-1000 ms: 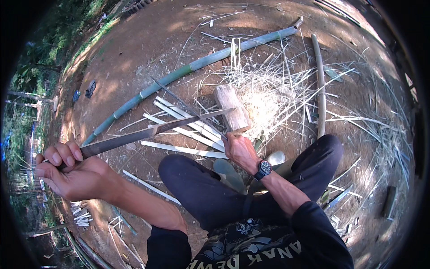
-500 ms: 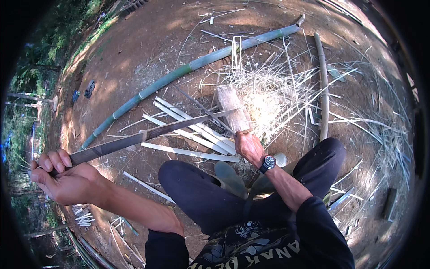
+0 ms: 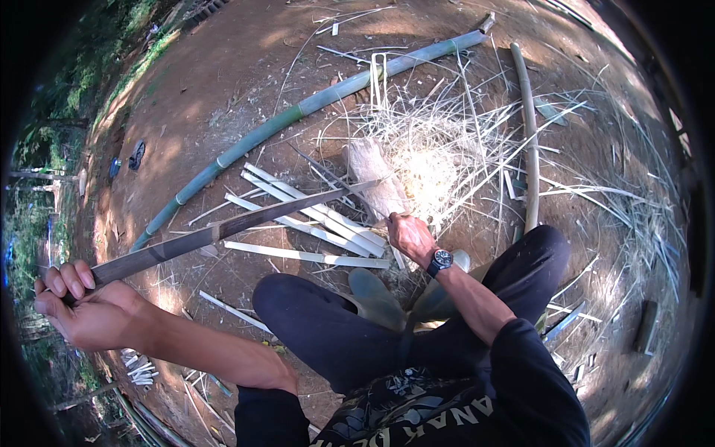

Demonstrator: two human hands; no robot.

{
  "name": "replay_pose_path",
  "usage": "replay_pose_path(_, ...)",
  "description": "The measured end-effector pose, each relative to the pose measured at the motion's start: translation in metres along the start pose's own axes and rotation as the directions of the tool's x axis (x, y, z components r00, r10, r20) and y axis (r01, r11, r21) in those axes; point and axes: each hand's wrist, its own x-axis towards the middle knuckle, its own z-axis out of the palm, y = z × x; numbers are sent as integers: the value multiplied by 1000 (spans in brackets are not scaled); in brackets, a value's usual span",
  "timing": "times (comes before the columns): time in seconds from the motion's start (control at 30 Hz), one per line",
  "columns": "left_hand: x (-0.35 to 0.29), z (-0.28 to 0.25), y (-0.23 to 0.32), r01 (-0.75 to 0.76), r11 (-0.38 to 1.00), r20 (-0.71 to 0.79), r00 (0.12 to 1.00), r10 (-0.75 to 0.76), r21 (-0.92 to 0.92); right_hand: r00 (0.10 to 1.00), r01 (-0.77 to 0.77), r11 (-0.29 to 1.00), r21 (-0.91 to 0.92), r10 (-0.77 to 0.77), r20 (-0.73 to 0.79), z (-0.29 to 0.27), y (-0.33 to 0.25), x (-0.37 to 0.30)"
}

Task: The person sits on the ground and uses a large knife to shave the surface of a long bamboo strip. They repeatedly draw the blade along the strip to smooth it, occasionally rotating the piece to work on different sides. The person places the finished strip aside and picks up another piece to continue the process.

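Note:
My left hand (image 3: 97, 309) is closed round the near-left end of a long dark-faced bamboo strip (image 3: 223, 229). The strip slants up to the right, and its far end lies over a short wooden block (image 3: 371, 167). Beside the block's near end, my right hand (image 3: 411, 240) is closed on a knife, its handle hidden in my fist. The knife's narrow dark blade (image 3: 316, 165) points up and left and crosses the strip near the block; which one lies on top I cannot tell. Several pale split bamboo strips (image 3: 309, 257) rest on the ground below the held strip.
A long green bamboo pole (image 3: 261, 138) arcs across the ground beyond the block. Pale shavings (image 3: 447, 141) are heaped right of the block, with a thinner pole (image 3: 530, 141) farther right. My bent knees (image 3: 302, 313) and boots (image 3: 376, 294) are close below my hands.
The whole view has shifted slightly left and up. My left hand has dipped a little with its end of the strip. Both hands keep their hold.

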Motion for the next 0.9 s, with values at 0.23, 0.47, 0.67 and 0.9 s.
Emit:
replay_pose_path(0.23, 7, 1, -10, 30, 999, 27, 999, -29, -40, 991, -137, 990, -35, 137, 4, 27, 61, 3)
replay_pose_path(0.47, 16, 5, -16, 56, 996, 59, 997, -51, -74, 978, -207, 975, -85, 209, 17, 38, 88, -4)
replay_pose_path(0.67, 14, 11, -16, 27, 999, 27, 999, -27, -32, 979, -203, 979, -9, 203, -15, 43, 77, -5)
replay_pose_path(0.9, 20, 20, -23, 35, 999, 9, 999, -35, 38, 931, -363, 929, -68, 364, 5, 68, 136, -17)
